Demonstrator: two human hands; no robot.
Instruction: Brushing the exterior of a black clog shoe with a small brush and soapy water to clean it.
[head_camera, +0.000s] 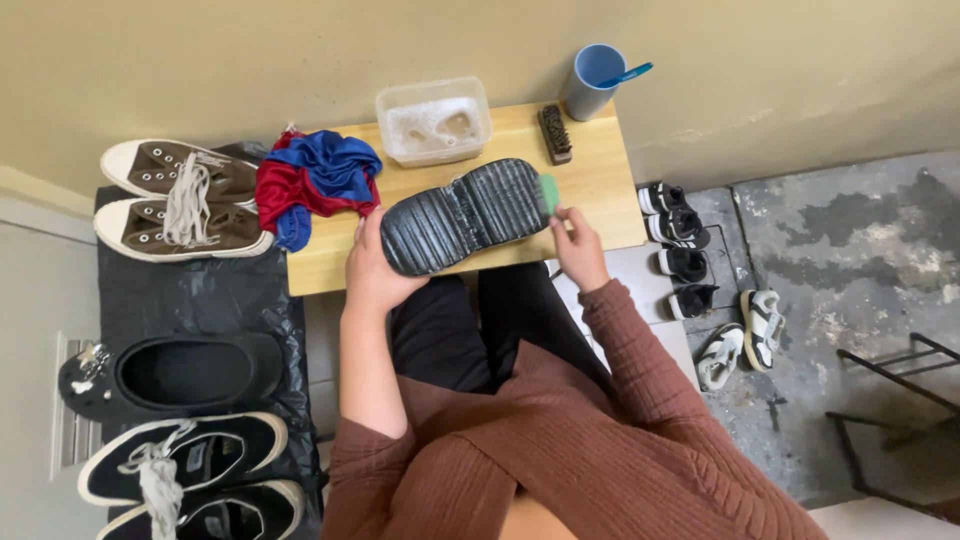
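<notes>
My left hand (368, 268) grips a black shoe (465, 215) at its heel end, sole turned up, over the front of a small wooden table (600, 190). My right hand (578, 245) holds a small green scrubbing piece (549, 192) against the toe end of the ribbed sole. Both sleeves are rust-brown knit, and black trousers show below.
On the table stand a clear tub of soapy water (434, 122), a dark brush (555, 134), a blue cup with a blue toothbrush (592, 82) and a red-and-blue cloth (315, 180). Brown sneakers (175, 200), a black clog (190, 372) and black sneakers (185, 455) lie left; several small shoes (690, 260) lie right.
</notes>
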